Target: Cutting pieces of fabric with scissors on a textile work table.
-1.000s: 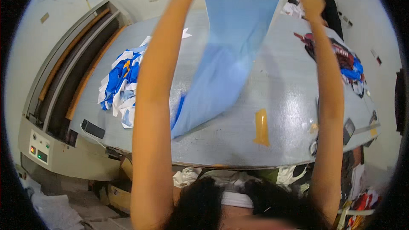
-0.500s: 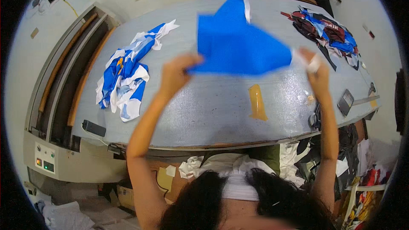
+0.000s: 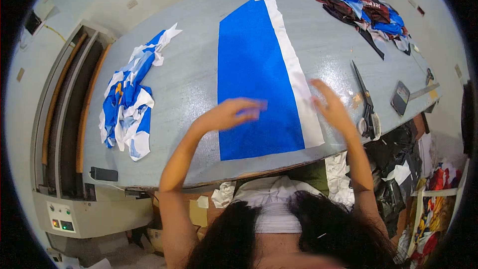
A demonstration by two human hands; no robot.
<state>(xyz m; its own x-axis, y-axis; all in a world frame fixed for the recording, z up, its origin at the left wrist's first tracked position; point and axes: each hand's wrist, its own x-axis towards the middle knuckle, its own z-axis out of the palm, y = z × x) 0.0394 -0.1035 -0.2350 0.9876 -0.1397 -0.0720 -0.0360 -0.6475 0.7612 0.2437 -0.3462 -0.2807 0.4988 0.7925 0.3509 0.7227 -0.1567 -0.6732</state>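
Note:
A long blue fabric piece [image 3: 259, 65] with a white strip [image 3: 294, 69] along its right edge lies spread on the grey table [image 3: 184, 74]. My left hand [image 3: 234, 113] is over the blue fabric with fingers apart and blurred; I cannot tell whether they touch it. Beside the white strip, my right hand [image 3: 327, 103] has open fingers and holds nothing. Large black scissors [image 3: 367, 112] lie to the right of it, with a dark rectangular phone-like device [image 3: 400, 98] beyond them.
A pile of blue and white cuttings [image 3: 130, 104] lies at left, a darker mixed pile [image 3: 368, 15] at back right. A roller machine [image 3: 74, 114] stands beside the table's left side. A small black box [image 3: 103, 173], a metal ruler [image 3: 423, 92] and small scissors [image 3: 429, 75] sit near the edges.
The blue fabric, earlier held up in both hands, now lies flat. Both hands have let go and come lower. The view has shifted, and the large scissors show fully.

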